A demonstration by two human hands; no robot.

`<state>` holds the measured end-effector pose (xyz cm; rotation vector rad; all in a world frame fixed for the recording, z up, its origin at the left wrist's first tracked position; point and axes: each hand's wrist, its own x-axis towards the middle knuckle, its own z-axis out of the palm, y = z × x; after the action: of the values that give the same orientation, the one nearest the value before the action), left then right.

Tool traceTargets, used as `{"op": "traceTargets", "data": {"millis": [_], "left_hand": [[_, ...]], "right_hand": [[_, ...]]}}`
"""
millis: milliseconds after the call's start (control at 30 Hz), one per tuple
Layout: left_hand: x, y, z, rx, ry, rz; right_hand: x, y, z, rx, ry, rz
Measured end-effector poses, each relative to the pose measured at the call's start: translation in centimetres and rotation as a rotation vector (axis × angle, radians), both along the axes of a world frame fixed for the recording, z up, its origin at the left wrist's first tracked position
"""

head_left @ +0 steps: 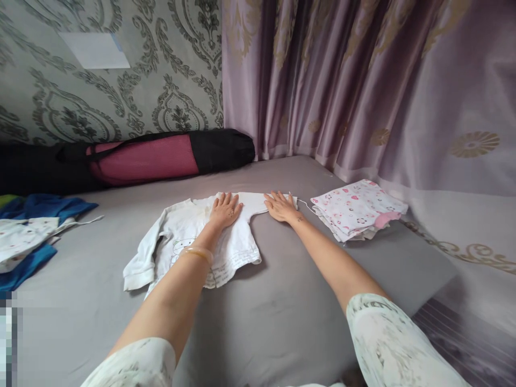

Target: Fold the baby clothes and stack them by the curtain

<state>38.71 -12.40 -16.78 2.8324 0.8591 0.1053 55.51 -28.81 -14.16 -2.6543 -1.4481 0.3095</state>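
A small white long-sleeved shirt with a faint animal drawing lies spread on the grey bed sheet. My left hand rests flat on its upper part near the shoulder, fingers spread. Flat on the outstretched sleeve, close to the cuff, is my right hand, its fingers also extended. The other sleeve bends down toward the lower left. My left forearm, with a pale bangle at the wrist, hides part of the shirt's front. A thin white string runs from near the right cuff.
Folded white clothes with a pink pattern lie to the right, near the bed's edge. At the left are blue and white clothes. A long black and pink bag lies along the wall. Purple curtains hang behind.
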Motion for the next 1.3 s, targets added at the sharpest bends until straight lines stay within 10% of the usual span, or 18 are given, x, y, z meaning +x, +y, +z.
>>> {"op": "traceTargets", "data": {"millis": [333,567,1000,1300], "left_hand": [[-1.0,0.3,2.1,-0.166,-0.009,-0.009],[-10.4,0.7,3.6,-0.110,-0.148,-0.138],[-23.8,-3.2,4.4,0.034,-0.348,-0.022],[-28.9,-5.3,4.1,0.008,-0.305,0.219]], "right_hand": [[2.0,-0.5,-0.3,-0.046,-0.069,-0.096],[1.4,2.1,1.8,-0.115,-0.105,-0.109],[-16.3,12.6,2.2,0.192,-0.007,0.612],[-20.6,18.3,0.7,0.129,0.045,0.538]]}}
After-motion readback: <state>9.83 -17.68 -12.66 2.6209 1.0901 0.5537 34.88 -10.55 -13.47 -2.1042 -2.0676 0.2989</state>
